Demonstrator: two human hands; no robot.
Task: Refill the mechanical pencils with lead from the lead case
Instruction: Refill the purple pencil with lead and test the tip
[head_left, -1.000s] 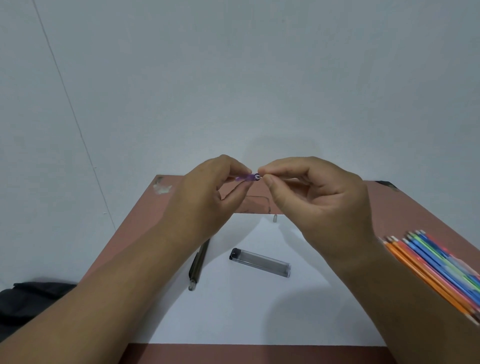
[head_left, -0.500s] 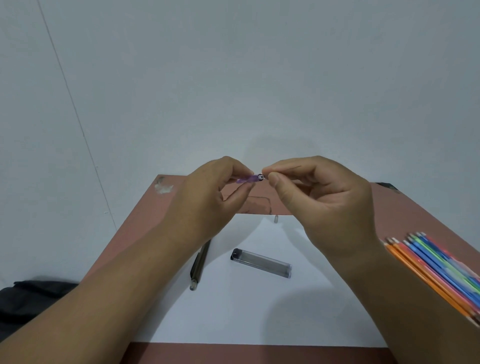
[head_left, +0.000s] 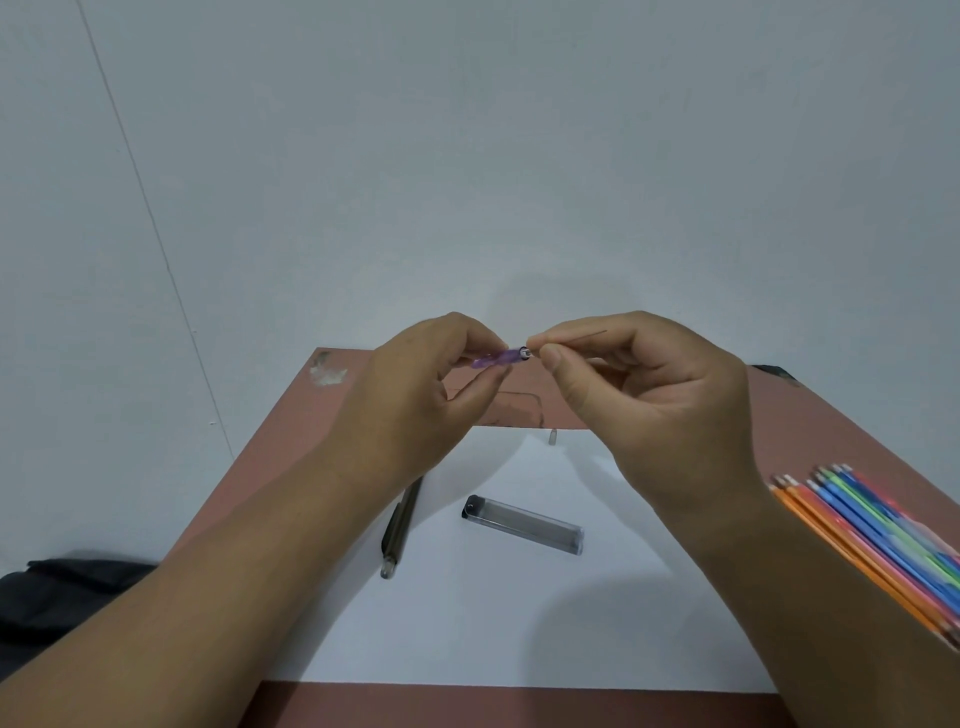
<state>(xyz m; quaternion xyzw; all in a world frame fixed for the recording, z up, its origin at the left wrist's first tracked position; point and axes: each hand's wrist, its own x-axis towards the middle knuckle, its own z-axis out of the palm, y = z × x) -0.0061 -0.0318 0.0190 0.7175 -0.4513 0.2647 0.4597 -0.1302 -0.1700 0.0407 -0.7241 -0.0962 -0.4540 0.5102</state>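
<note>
Plain white wall, reddish desk (head_left: 291, 457) with white paper (head_left: 493, 613) on it. My left hand (head_left: 415, 405) grips the purple pencil (head_left: 500, 357), my right hand (head_left: 639, 400) pinches a lead (head_left: 582, 338) right at its open end. Lead case (head_left: 522, 525) and dark pencil (head_left: 400, 525) wait below, so I'd guess I'm partway.

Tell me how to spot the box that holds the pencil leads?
Find the white sheet of paper on the reddish-brown table. Near its middle, between the two forearms, lies the clear rectangular plastic lead case with a black cap. Unlike the slim dark pencil beside it, it is flat, boxy and see-through.
</note>
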